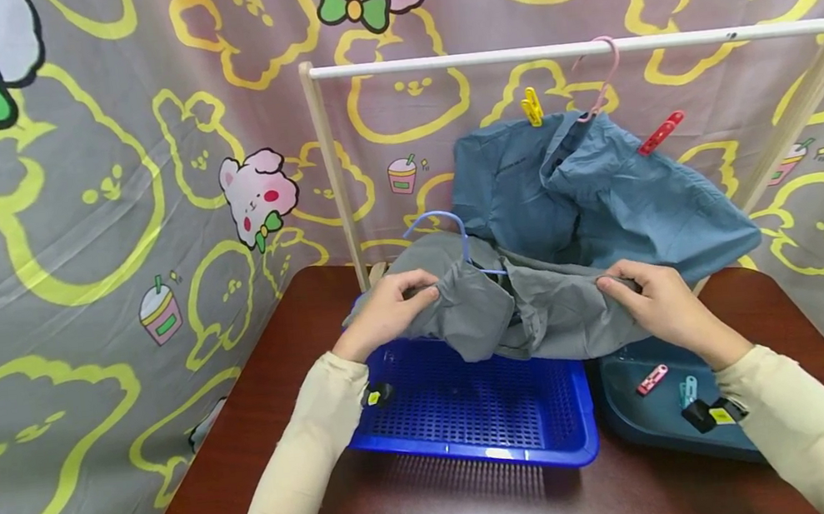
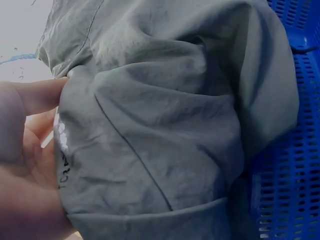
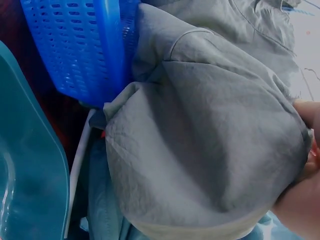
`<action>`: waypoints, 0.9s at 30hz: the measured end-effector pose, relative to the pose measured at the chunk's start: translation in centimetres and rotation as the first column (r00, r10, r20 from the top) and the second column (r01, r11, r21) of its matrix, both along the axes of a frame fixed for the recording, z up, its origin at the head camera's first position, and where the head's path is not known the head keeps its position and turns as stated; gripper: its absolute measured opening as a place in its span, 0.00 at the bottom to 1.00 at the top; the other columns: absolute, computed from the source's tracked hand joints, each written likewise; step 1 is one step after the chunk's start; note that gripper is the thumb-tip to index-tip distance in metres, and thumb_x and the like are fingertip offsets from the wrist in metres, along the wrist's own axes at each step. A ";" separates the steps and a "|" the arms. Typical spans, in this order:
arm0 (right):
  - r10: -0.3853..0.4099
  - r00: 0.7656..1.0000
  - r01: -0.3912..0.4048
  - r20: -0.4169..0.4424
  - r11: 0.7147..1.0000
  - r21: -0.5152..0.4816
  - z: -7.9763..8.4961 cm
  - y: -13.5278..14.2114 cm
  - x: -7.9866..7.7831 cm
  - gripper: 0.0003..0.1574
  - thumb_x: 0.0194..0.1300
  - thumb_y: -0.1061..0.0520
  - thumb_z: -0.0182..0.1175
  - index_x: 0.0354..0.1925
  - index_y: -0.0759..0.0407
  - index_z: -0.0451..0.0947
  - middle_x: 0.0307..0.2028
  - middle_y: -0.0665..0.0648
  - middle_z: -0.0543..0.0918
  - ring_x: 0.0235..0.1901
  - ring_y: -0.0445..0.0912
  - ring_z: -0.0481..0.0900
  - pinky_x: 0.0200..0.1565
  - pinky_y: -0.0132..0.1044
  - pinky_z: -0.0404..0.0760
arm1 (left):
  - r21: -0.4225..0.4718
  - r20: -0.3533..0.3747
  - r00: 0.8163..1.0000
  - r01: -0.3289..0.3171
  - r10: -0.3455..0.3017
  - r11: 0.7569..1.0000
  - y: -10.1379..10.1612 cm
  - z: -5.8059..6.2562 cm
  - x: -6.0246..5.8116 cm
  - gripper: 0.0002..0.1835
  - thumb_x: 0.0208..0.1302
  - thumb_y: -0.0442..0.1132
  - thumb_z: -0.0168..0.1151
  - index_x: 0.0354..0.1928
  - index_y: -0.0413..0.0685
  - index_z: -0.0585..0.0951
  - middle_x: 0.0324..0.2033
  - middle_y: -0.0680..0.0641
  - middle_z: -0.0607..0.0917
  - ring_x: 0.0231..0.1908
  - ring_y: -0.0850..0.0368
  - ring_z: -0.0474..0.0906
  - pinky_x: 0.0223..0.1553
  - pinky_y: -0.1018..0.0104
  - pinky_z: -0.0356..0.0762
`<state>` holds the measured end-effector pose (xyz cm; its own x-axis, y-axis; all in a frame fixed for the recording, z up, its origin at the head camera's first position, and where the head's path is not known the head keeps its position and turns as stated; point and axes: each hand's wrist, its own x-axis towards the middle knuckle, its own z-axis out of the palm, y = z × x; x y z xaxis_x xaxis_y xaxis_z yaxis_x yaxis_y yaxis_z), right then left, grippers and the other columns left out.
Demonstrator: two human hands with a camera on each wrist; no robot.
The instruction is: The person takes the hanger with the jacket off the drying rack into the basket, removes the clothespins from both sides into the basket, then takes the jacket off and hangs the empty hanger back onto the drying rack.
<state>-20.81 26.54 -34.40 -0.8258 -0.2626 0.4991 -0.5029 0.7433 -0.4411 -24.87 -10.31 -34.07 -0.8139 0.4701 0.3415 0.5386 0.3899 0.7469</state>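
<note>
A thin grey shirt hangs loosely over a light-blue hanger, whose hook pokes up through the neck opening. My left hand pinches the shirt's left shoulder between thumb and fingers. On the opposite side, my right hand grips the right shoulder. Up close in the left wrist view, the left hand holds the cloth's edge, beside some dark lettering. The right wrist view has the right hand at the cloth's edge, some fingers hidden behind it. Most of the hanger's body is covered by fabric.
Behind, a blue garment hangs by a pink hanger from a white rail, with yellow and red clothespins on it. Below are a blue basket and a teal tray holding clothespins.
</note>
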 end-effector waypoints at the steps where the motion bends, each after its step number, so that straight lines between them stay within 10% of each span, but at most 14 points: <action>1: -0.006 1.000 0.006 0.001 1.000 -0.014 0.0 0.1 0.0 0.08 0.69 0.55 0.57 0.33 0.55 0.80 0.20 0.49 0.74 0.18 0.37 0.66 0.21 0.31 0.66 | 0.017 0.010 1.000 0.007 -0.008 1.000 0.0 0.0 0.0 0.08 0.68 0.38 0.57 0.42 0.47 0.84 0.36 0.52 0.83 0.34 0.58 0.75 0.37 0.64 0.73; 16: -0.128 0.991 0.129 0.025 0.990 -0.054 0.3 1.9 -0.3 0.09 0.68 0.56 0.58 0.41 0.60 0.81 0.36 0.56 0.81 0.30 0.38 0.71 0.29 0.27 0.68 | 0.147 0.072 0.997 -0.013 0.002 0.989 -0.7 -0.2 -0.4 0.08 0.67 0.33 0.56 0.42 0.37 0.83 0.33 0.46 0.80 0.26 0.57 0.67 0.28 0.67 0.66; 27: 0.104 0.989 -0.095 -0.107 0.992 0.085 0.8 -0.9 -0.5 0.23 0.61 0.73 0.50 0.52 0.58 0.77 0.47 0.52 0.78 0.38 0.42 0.70 0.37 0.34 0.66 | 0.134 0.081 0.997 -0.018 0.007 0.991 -0.2 0.1 -0.5 0.12 0.70 0.35 0.54 0.51 0.41 0.80 0.28 0.48 0.77 0.24 0.55 0.66 0.29 0.65 0.66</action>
